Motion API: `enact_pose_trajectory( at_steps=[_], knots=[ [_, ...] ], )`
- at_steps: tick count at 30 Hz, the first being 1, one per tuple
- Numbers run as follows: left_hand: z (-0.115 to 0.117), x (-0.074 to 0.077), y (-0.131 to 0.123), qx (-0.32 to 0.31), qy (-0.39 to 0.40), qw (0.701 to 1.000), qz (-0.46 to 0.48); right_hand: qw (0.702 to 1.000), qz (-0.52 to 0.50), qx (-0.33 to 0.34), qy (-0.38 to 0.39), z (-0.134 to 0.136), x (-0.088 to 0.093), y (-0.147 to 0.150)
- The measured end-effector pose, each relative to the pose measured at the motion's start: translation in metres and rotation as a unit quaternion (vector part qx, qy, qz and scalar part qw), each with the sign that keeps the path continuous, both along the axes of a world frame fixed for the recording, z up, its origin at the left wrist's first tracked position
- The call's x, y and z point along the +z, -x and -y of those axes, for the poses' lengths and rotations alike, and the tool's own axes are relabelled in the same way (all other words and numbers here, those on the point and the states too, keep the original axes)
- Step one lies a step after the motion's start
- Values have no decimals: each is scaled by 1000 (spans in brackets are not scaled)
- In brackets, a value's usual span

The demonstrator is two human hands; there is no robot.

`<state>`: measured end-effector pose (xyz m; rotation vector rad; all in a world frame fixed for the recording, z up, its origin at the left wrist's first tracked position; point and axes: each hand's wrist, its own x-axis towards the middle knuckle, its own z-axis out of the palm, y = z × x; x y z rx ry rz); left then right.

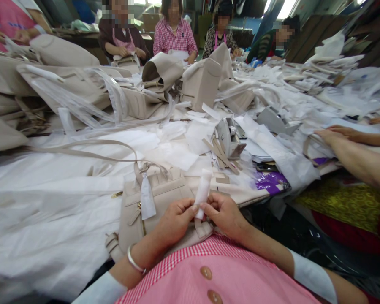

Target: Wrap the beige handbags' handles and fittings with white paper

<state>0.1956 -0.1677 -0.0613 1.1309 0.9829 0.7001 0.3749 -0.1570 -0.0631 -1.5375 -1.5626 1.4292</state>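
Both my hands closed – L hand (180, 213) & R hand (224, 213) pinching a white wrap strip (204, 188) btwn thumbs & fingertips, strip sticking up. It's at the near R end of the beige bag (164, 194), which lies right in front of me, nr my pink apron (190, 280). Can't tell if strip goes round anything. White-wrapped tag (147, 199) on bag, L of my hands – co-worker's hand (331, 137) well apart, far R.
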Motion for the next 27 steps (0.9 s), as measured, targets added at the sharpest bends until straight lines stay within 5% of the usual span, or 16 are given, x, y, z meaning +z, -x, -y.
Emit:
enact_pose_trajectory(
  at_steps=[3,9,16,19,23,27],
  knots=[
    [-1,0,0,-28,20,999,42,997,-65,38,25,-3,1,-1],
    [-4,0,-6,41,-35,996,-66,994,-92,51,-12,-7,1,3],
    [1,-16,-11,52,88,985,142,949,-286,132,6,-11,-8,2],
    [-2,-20,-14,55,116,975,182,945,-276,176,-19,-17,-12,1],
    [-9,-8,-6,55,1,998,-32,977,-80,109,-164,-35,-20,-9],
    [-4,17,34,81,-145,958,-232,964,68,-51,-253,-44,-24,-21]
  ],
)
